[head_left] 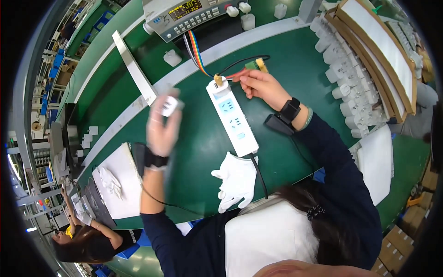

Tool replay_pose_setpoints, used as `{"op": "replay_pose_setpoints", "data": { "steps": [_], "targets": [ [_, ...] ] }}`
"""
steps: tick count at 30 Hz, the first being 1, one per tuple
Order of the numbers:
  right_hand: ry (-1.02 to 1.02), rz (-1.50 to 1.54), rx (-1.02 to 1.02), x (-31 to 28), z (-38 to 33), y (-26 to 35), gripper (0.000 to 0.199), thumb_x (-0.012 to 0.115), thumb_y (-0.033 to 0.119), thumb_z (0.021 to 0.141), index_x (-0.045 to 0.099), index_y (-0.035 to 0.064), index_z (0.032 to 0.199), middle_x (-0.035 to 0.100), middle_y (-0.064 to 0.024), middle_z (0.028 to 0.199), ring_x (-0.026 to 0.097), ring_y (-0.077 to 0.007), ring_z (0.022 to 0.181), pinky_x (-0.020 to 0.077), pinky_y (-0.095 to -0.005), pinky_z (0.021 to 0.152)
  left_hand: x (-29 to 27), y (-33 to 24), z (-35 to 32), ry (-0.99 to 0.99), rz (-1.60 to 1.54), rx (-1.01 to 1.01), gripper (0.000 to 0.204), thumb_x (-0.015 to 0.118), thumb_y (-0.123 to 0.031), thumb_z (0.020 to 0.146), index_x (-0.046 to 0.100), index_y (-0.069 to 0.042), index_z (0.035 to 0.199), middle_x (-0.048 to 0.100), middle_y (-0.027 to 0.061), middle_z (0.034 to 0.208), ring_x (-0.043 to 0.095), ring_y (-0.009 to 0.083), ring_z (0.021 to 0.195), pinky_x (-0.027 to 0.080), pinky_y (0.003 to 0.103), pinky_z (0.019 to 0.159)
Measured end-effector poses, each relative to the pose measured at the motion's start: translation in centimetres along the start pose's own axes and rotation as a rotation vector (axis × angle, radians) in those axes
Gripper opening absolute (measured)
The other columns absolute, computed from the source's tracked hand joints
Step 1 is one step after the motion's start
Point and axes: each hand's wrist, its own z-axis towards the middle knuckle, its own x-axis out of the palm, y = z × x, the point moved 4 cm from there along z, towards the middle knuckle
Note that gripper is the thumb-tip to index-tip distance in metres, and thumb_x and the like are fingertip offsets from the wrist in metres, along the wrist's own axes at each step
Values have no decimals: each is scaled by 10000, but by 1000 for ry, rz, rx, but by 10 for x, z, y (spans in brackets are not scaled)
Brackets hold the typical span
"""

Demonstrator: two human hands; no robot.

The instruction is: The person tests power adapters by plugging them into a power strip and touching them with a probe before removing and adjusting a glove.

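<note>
My left hand (pixel 161 131), smeared by motion, holds a small white plug adapter (pixel 169 106) with its pins showing, left of a white power strip (pixel 242 134). A second white adapter (pixel 219 88) is plugged into the strip's far end, and a brass-coloured connector (pixel 218 80) sits in it. Beside that, my right hand (pixel 264 87) is closed in a pinch on a red cable (pixel 236 74). This cable runs toward a small green and yellow piece (pixel 256 65) just beyond the fingers. Below the strip lies a white glove (pixel 238 181).
A bench instrument (pixel 194 18) stands at the back, rainbow wires (pixel 197 53) hanging from it. White adapters (pixel 348 94) crowd the right side beside cardboard trays (pixel 369 55). A white bar (pixel 134 69) lies left. Another person (pixel 99 242) works at lower left.
</note>
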Motion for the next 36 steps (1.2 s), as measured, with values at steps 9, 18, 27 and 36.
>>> {"op": "replay_pose_setpoints", "data": {
  "steps": [9, 18, 27, 36],
  "targets": [
    [46, -108, -32, 6, -8, -9, 228, 495, 176, 961, 623, 26, 1077, 509, 29, 775, 478, -60, 676, 422, -200, 634, 101, -35, -21, 315, -329, 89, 580, 627, 10, 787, 428, -44, 1329, 573, 125, 1214, 576, 252, 1091, 454, 350, 909],
    [57, -166, -89, 11, -11, 0, 225, 514, 168, 948, 621, 42, 1101, 522, 25, 798, 481, -54, 687, 422, -196, 632, 84, -43, -12, 266, 107, 346, 571, 650, -22, 734, 481, -58, 1278, 591, 131, 1151, 595, 269, 991, 468, 382, 842],
    [58, -858, -540, 56, -7, 50, 232, 534, 164, 935, 609, 9, 1090, 577, -7, 872, 517, -73, 760, 432, -221, 669, 87, -5, 27, -28, 16, 138, 479, 647, -131, 798, 512, -55, 1251, 601, 133, 1033, 572, 282, 946, 464, 361, 823],
    [167, -681, -715, 60, -46, 66, 142, 548, 98, 888, 640, 4, 941, 639, -86, 913, 586, -172, 752, 456, -258, 674, 88, 5, 28, 49, 2, 123, 521, 651, -91, 795, 502, -129, 1292, 609, 126, 1056, 574, 285, 958, 466, 344, 836]
  ]
}}
